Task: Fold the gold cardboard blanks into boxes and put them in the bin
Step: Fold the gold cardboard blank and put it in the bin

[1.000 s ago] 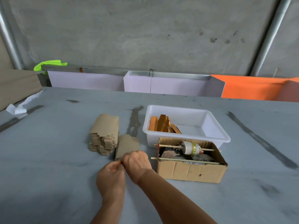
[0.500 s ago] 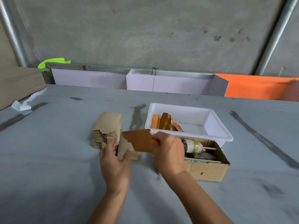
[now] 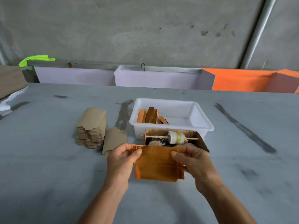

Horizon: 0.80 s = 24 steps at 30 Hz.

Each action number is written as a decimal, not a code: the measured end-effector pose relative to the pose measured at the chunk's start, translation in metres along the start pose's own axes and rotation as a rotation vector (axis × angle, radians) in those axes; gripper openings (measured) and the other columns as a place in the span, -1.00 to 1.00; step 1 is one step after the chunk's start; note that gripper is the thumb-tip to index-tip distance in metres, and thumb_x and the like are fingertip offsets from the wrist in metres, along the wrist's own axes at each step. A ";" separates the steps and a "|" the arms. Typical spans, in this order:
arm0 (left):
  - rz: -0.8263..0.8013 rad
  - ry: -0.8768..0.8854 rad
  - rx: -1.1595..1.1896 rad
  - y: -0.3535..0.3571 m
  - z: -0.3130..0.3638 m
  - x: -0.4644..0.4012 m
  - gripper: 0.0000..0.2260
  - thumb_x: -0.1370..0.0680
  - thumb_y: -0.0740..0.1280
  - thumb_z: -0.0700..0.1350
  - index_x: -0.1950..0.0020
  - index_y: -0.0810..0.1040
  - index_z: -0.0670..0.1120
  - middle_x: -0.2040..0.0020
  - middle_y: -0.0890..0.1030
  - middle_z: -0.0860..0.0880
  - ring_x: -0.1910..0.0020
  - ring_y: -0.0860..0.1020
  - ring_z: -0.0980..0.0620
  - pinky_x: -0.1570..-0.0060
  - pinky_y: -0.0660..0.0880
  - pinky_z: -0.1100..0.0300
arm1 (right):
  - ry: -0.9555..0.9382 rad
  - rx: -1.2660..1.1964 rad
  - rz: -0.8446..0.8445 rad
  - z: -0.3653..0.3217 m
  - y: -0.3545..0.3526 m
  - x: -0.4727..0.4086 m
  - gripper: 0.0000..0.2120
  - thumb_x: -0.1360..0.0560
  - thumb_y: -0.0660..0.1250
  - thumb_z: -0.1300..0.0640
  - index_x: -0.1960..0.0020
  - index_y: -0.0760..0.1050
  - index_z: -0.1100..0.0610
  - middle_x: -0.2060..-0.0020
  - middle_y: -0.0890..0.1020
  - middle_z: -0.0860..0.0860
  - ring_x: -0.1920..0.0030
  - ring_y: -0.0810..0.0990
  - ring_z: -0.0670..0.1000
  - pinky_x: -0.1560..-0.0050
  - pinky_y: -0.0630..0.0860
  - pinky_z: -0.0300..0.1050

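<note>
A flat gold cardboard blank (image 3: 157, 164) is held above the grey table (image 3: 48, 167), shiny side toward me. My left hand (image 3: 121, 160) pinches its upper left corner with thumb on top. My right hand (image 3: 195, 162) pinches its upper right edge. A stack of blanks (image 3: 91, 126) lies brown side up at the left, with one loose blank (image 3: 114, 139) leaning beside it. The white plastic bin (image 3: 205, 122) behind holds several folded gold boxes (image 3: 150, 116) in its left half.
A small open cardboard box (image 3: 201, 143) with a roll on a wooden stick (image 3: 175, 137) stands just in front of the bin, right behind the held blank. Purple and orange panels (image 3: 161, 78) line the table's far edge.
My right hand lifted one blank from beside the stack and turned its gold side up. Both hands now hold it in front of the cardboard box, nearer to me.
</note>
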<state>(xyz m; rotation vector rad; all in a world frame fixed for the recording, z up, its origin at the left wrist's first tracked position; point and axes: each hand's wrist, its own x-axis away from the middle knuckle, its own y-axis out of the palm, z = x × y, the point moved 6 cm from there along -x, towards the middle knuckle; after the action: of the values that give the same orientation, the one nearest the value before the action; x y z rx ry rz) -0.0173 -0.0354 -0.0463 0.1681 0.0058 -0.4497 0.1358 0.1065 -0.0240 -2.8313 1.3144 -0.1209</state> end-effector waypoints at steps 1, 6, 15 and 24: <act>-0.032 0.023 -0.012 0.004 0.000 0.003 -0.83 -0.42 0.40 -0.40 0.24 0.59 -0.13 0.38 0.65 0.01 0.40 0.57 0.20 0.38 0.47 0.42 | -0.041 0.001 -0.008 0.000 -0.003 0.002 -0.93 -0.45 0.41 0.26 0.19 0.61 0.13 0.27 0.66 0.00 0.15 0.61 0.00 0.22 0.52 -0.16; -0.161 0.290 -0.249 0.012 0.006 0.016 -0.73 -0.39 0.44 -0.38 0.33 0.60 -0.01 0.32 0.64 0.05 0.30 0.57 0.16 0.21 0.48 0.38 | -0.414 0.284 0.040 -0.008 -0.024 0.020 -0.79 -0.39 0.46 0.33 0.28 0.64 0.04 0.35 0.66 -0.12 0.28 0.59 -0.17 0.28 0.45 -0.39; -0.528 0.959 -0.997 0.029 -0.010 0.080 -0.93 -0.30 0.47 -0.12 0.35 0.59 -0.03 0.31 0.54 0.08 0.27 0.48 0.10 0.22 0.38 0.22 | -0.906 1.038 -0.118 0.039 -0.027 0.069 -0.93 -0.33 0.43 0.18 0.30 0.60 0.05 0.29 0.61 -0.12 0.28 0.59 -0.01 0.23 0.39 -0.19; -0.531 0.663 -0.972 0.026 -0.028 0.084 -0.91 -0.34 0.50 -0.09 0.34 0.63 -0.03 0.28 0.55 0.08 0.18 0.45 0.16 0.15 0.36 0.22 | -0.587 0.948 -0.082 0.051 -0.036 0.072 -0.89 -0.33 0.43 0.13 0.36 0.58 0.11 0.33 0.56 -0.06 0.24 0.52 0.02 0.27 0.46 -0.15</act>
<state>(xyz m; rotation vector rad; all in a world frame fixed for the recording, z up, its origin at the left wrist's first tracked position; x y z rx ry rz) 0.0705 -0.0445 -0.0729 -0.6655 0.9236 -0.8529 0.2131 0.0737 -0.0681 -1.8891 0.7200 0.0713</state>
